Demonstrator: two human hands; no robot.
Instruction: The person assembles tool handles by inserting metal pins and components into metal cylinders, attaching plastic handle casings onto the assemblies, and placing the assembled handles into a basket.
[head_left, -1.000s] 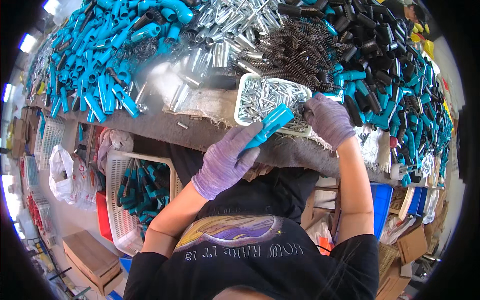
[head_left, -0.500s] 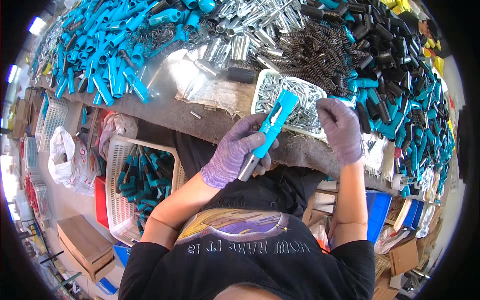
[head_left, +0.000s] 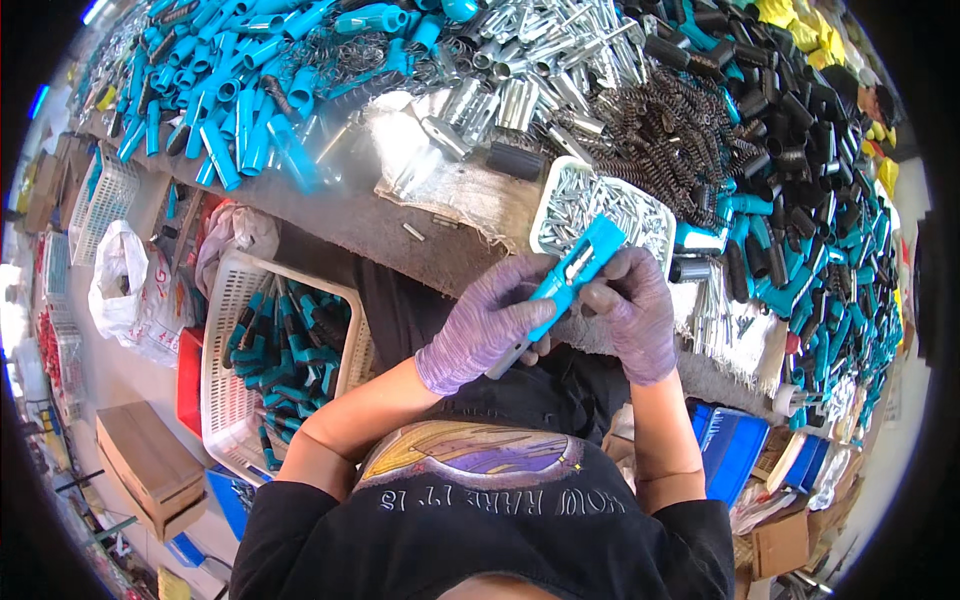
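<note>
Wrapped in the purple glove of my left hand [head_left: 478, 328] is a teal plastic sleeve [head_left: 594, 252] with a slot in its side. A metal tube [head_left: 506, 362] sticks out of the sleeve's lower end, and bright metal shows through the slot. My right hand [head_left: 640, 318], gloved alike, has its fingers pinched together against the sleeve's right side. Whatever lies between those fingertips is hidden. Just beyond the sleeve's upper end stands a white tray [head_left: 537, 228] of small metal pins [head_left: 583, 203].
Teal sleeves [head_left: 240, 110], dark springs [head_left: 655, 130], metal tubes [head_left: 520, 105] and black grips [head_left: 790, 120] are heaped across the table's far side. A loose pin [head_left: 413, 232] lies near the table's front edge. Below left stands a white basket [head_left: 225, 370] of teal-and-black pieces.
My right hand has come left and down from beside the pin tray to the teal sleeve. The sleeve, still in my left hand, has shifted slightly right and down in view.
</note>
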